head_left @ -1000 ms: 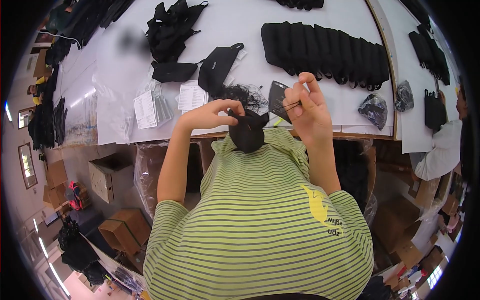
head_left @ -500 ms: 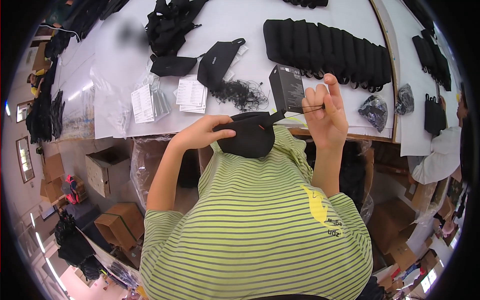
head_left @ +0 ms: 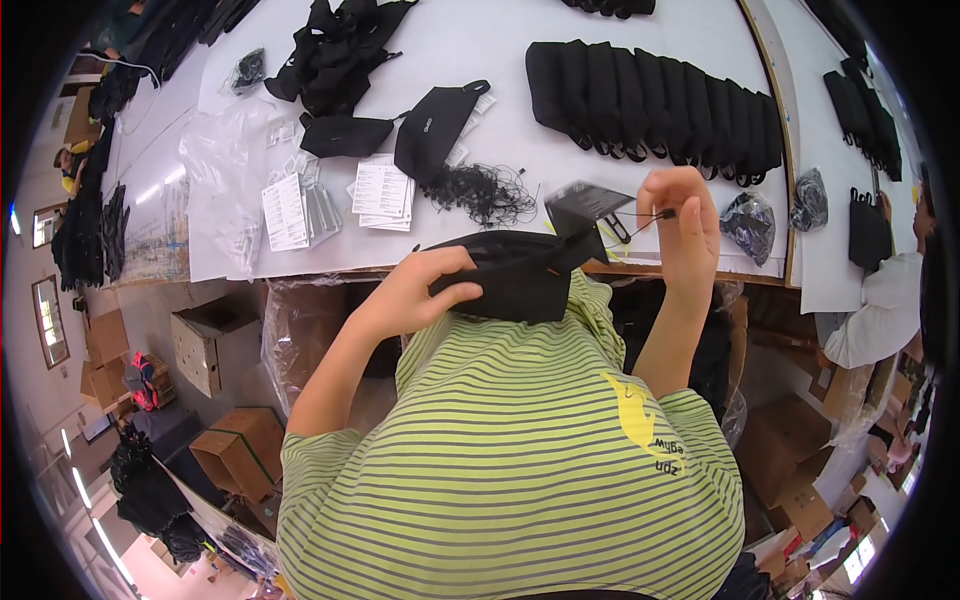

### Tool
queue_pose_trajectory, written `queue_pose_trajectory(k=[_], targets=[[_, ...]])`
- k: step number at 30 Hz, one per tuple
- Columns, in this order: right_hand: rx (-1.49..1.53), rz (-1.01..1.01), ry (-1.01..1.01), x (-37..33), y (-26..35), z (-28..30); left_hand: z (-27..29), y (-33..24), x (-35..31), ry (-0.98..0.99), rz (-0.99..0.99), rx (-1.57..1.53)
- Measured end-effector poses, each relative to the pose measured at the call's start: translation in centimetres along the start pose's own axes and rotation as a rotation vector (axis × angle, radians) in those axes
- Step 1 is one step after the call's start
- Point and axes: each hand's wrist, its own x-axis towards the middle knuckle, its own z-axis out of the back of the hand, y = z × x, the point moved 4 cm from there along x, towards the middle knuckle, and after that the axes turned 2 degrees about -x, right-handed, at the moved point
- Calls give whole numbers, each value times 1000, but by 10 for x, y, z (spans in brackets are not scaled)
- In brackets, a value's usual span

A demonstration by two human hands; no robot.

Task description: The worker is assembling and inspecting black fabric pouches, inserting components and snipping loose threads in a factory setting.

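Head view: a flat black pouch (head_left: 515, 280) is gripped at its left end by the left hand (head_left: 425, 290), with the thumb laid along its lower face and the fingers curled over the top edge. The pouch is held just above the chest of a green striped shirt (head_left: 520, 460), near the front edge of the counter (head_left: 640, 130). The right hand (head_left: 680, 235) is raised beside the pouch's right end, its fingertips pressed together on a thin black cord (head_left: 640, 222) that runs toward a dark hang tag (head_left: 585, 205) standing just above the pouch.

Beyond the hands, a loose tangle of black cords (head_left: 485, 190) is seen on the white counter, with stacks of white printed cards (head_left: 385, 195) to its left and a black pouch with a strap (head_left: 435, 125) lying behind them. A row of black pouches (head_left: 650, 100) is laid overlapping across the far right part of the counter, and a heap of black bags (head_left: 345, 45) is piled at the far left. Clear plastic sleeves (head_left: 215, 165) are spread along the left edge. Cardboard boxes (head_left: 215, 340) are set on the floor below. At the far right, another person's white sleeve (head_left: 880, 315) is visible.
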Motion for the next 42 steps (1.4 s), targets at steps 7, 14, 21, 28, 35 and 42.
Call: queue_pose_trajectory(k=[7,14,21,28,35,42], targets=[[-33,-710,737,-15,-68,-41,1,-5,-4,510,7,-246],[-21,-608,973,-47,-74,-28,20,44,-9,240,219,-500],[-434,-849,436,-47,-57,5,22,61,-11,184,416,-429],[-577,-656,280,-32,-50,58,28,41,-18,242,405,-44],[330,-424,-334,-13,-87,89,13,12,-8,270,275,-29],[1024,-493,-430,-5,-118,8,-6,-34,15,271,116,156]])
